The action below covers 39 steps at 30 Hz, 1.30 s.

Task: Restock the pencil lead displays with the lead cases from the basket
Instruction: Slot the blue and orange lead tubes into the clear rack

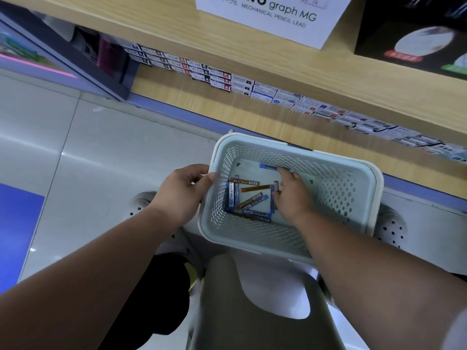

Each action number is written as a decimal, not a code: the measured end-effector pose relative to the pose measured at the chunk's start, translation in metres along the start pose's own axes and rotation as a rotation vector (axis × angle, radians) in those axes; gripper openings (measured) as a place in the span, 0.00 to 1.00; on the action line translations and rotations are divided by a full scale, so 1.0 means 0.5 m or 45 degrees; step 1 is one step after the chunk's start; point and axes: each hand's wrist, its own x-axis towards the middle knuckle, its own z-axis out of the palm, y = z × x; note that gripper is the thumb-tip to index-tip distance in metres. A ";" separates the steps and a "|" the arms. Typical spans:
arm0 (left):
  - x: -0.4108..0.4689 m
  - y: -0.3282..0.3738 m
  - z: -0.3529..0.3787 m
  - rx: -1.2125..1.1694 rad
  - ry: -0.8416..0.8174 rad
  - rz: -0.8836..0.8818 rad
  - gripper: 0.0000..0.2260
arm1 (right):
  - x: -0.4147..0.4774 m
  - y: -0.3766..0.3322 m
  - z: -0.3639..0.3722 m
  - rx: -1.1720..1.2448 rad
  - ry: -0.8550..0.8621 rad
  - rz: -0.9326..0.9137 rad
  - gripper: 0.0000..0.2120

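Slim lead cases [249, 198] are piled flat on the floor of the basket [341, 188], bunched toward its left end. Long axes are mixed: blue cases by the left wall are pointed near-to-far, 1 brown case [243, 182] is laid along the basket's length, and others are crossed diagonally. 1 blue case [267, 166] is set apart by the far wall, lying along it. The basket's right half is bare, so there is open room.

The basket's left rim is gripped by the left hand [182, 190], thumb hooked over the edge. The right hand [293, 195] is placed inside, fingers bent over the pile's right edge, fingertips at the far blue case. Whether a case is pinched cannot be told.

Boxed stock [265, 90] is lined on a wooden shelf [192, 97] beyond the basket's far rim. A grey stool [252, 311] is seen nearer than the basket.
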 end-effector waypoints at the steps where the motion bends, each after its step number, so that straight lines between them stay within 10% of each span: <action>1: 0.000 0.000 0.000 0.008 0.001 -0.001 0.07 | 0.001 -0.003 0.000 0.020 -0.010 0.013 0.30; 12: -0.001 0.000 0.001 0.003 0.023 -0.005 0.07 | 0.014 -0.021 0.009 -0.018 -0.152 -0.042 0.11; 23: 0.002 -0.010 0.007 -0.028 0.031 -0.030 0.08 | 0.010 -0.045 0.019 -0.173 -0.312 -0.269 0.39; 39: 0.002 -0.005 0.007 0.156 0.084 0.040 0.10 | -0.004 -0.047 0.020 -0.505 -0.552 -0.547 0.21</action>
